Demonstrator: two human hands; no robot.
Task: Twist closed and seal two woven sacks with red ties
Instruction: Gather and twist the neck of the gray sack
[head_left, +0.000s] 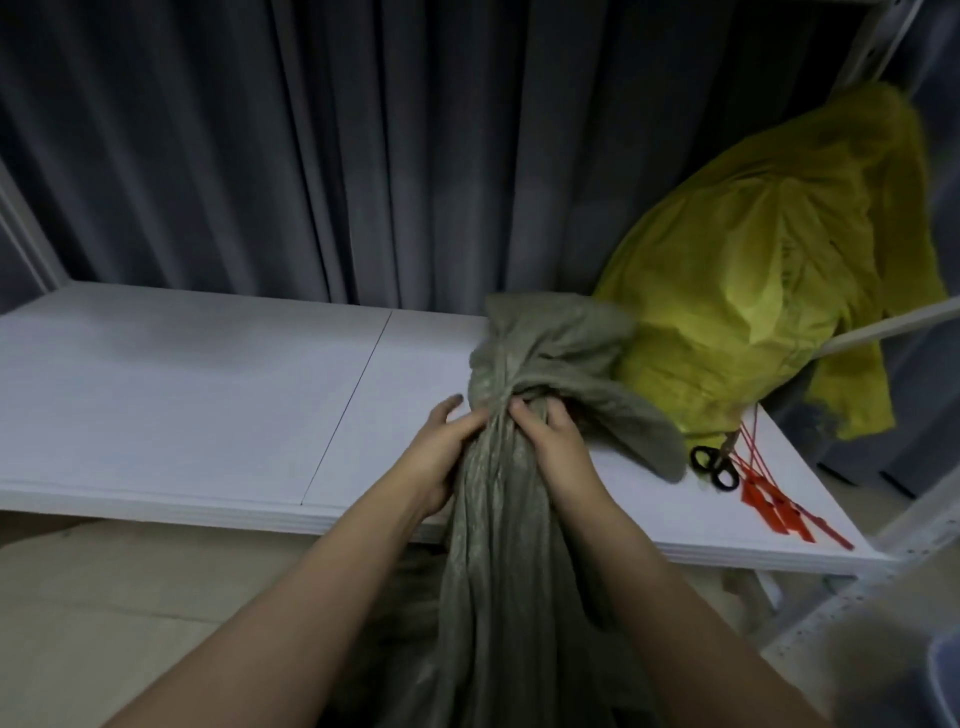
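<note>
Right at the centre of the frame, a grey-green sack rises from the bottom edge, its cloth gathered into a tight, twisted neck between two hands. The left hand wraps the neck from the left, fingers curled into the folds and thumb raised along the cloth. The right hand grips the same neck from the right, its fingers bent and pressed into the twist just beside those of the left. Above both hands the loose mouth of the sack flops open and droops to the right, over a white shelf. Two sacks show in all: the second, a yellow sack, stands on the shelf at the upper right, just behind that drooping mouth; whether it is sealed cannot be told. One pair of black-handled scissors lies at its foot, and just to their right is a bunch of red ties, fanned toward the lower right; they overlap too much to count. A grey curtain hangs across the top of the frame.
</note>
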